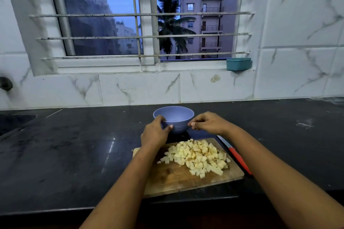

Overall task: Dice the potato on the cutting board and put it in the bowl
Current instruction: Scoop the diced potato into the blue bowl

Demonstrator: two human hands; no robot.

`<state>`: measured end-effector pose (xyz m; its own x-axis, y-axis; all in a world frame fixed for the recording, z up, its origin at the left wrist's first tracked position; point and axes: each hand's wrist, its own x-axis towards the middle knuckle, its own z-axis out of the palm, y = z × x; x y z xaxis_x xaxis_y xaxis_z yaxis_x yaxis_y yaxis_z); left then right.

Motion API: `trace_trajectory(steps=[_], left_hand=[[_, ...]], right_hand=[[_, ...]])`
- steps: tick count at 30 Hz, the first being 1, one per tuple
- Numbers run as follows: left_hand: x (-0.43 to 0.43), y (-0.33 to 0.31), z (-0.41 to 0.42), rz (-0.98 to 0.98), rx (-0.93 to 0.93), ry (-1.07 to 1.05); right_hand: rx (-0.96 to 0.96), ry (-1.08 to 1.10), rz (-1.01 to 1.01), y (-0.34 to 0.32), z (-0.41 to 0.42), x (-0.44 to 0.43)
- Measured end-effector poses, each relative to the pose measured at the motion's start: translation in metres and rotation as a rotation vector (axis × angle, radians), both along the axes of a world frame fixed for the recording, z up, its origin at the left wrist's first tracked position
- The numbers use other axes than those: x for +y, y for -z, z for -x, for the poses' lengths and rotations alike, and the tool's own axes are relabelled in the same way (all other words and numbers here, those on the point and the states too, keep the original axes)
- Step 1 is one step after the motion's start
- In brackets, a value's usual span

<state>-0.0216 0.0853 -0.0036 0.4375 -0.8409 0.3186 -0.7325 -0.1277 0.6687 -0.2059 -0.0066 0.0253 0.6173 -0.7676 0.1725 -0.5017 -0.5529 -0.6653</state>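
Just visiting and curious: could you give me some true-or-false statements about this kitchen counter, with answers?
1. The potato is already diced and lies on the cutting board. True.
2. The bowl is full of potato pieces. False: none show inside it.
3. The left hand holds the bowl's side. True.
4. The right hand grips the knife. False: the knife lies on the counter beside the board; that hand is at the bowl.
5. The bowl stands on the cutting board. False: it is beyond the board's far edge.
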Motion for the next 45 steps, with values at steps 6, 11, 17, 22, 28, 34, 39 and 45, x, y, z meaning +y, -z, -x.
trace_trajectory(steps=[6,11,17,22,28,34,39,45], left_hand=[[0.012,0.002,0.014,-0.06,0.136,0.147],[0.037,0.006,0.029,-0.161,0.184,0.229],[0.047,0.013,0.052,-0.207,0.087,0.235],[0.053,0.009,0.074,-0.154,0.064,0.161],[0.034,0.018,0.088,-0.087,0.132,0.003],[0.028,0.019,0.096,-0.022,0.222,-0.085],[0.029,0.016,0.1,0.068,0.333,-0.138],[0.026,0.012,0.106,0.237,0.524,-0.172]], right_hand=[[0.02,-0.001,-0.114,0.017,0.015,0.01],[-0.079,0.051,-0.163,0.032,0.025,0.033],[-0.154,0.059,-0.054,0.048,0.027,0.072],[-0.001,0.192,0.137,0.06,0.012,0.076],[-0.017,0.355,0.17,0.057,-0.003,0.085],[-0.051,0.431,0.219,0.057,-0.014,0.085],[-0.264,0.392,0.187,0.062,-0.024,0.081],[-0.5,0.361,0.121,0.056,-0.028,0.086]])
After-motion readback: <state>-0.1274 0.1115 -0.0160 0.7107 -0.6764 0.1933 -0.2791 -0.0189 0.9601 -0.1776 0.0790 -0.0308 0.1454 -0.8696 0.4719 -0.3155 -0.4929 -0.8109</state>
